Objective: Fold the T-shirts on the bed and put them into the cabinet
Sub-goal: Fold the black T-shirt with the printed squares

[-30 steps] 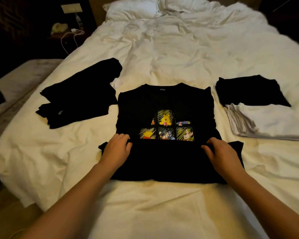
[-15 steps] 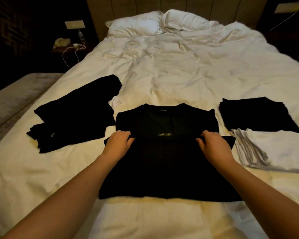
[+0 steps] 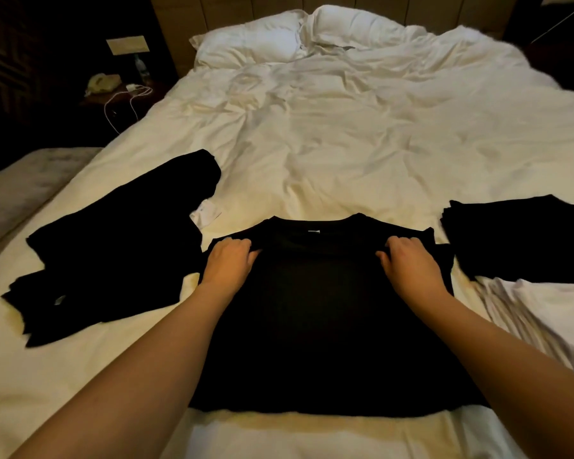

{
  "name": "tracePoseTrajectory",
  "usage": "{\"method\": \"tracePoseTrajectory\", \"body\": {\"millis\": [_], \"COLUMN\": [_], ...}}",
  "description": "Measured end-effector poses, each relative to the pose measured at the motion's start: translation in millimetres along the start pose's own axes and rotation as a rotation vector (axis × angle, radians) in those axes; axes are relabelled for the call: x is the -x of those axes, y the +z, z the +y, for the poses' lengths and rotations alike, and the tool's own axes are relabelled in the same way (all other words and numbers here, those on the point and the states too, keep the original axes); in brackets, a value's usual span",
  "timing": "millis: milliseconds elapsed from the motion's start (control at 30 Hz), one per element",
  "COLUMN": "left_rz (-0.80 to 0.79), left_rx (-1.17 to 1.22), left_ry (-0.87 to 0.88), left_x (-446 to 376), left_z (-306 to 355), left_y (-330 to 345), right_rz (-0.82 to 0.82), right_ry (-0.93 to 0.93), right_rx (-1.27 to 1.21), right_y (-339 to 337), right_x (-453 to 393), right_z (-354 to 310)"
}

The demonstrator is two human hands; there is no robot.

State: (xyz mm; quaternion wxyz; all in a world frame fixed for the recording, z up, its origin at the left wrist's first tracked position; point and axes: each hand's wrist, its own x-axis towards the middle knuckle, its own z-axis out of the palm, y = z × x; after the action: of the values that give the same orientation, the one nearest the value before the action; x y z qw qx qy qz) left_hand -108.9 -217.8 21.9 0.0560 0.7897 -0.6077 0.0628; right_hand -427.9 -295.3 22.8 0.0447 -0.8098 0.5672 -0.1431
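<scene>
A black T-shirt (image 3: 328, 326) lies on the white bed (image 3: 345, 144) in front of me, its lower half folded up over the chest so the print is hidden. My left hand (image 3: 227, 265) pinches the folded edge near the left shoulder. My right hand (image 3: 410, 265) pinches the same edge near the right shoulder. The collar with a small white label shows just beyond my fingers. An unfolded black garment (image 3: 113, 253) lies spread to the left. On the right lie a folded black shirt (image 3: 524, 240) and a folded white shirt (image 3: 550, 313).
Two white pillows (image 3: 295, 38) lie at the headboard. A dark nightstand (image 3: 120, 94) with a white cable and a bottle stands left of the bed. A grey bench or mattress (image 3: 24, 187) runs along the left side.
Both hands have carried the shirt's bottom hem up toward the collar, covering the cartoon print. The camera has come closer to the shirt.
</scene>
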Motion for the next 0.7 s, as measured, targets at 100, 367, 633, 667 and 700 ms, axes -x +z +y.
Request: {"method": "tracePoseTrajectory", "body": {"millis": [100, 367, 633, 667, 700], "left_rz": [0.045, 0.112, 0.040, 0.063, 0.084], "left_rx": [0.068, 0.083, 0.091, 0.121, 0.143], "left_ry": [-0.031, -0.020, -0.134, -0.153, -0.159], "left_x": [-23.2, -67.2, -71.2, -69.3, -67.0], "left_z": [-1.8, -1.6, 7.3, 11.9, 16.9], "left_y": [7.4, 28.5, 44.2, 42.8, 41.4], "right_rz": [0.026, 0.133, 0.088, 0.077, 0.075], "right_ry": [-0.029, -0.046, -0.076, -0.073, -0.067], "right_rx": [0.077, 0.158, 0.058, 0.030, 0.002], "right_y": [12.0, 33.8, 51.4, 51.4, 50.6], "right_x": [-19.5, -61.3, -68.0, -64.5, -60.6], "right_z": [-0.1, 6.5, 14.6, 14.2, 13.2]}}
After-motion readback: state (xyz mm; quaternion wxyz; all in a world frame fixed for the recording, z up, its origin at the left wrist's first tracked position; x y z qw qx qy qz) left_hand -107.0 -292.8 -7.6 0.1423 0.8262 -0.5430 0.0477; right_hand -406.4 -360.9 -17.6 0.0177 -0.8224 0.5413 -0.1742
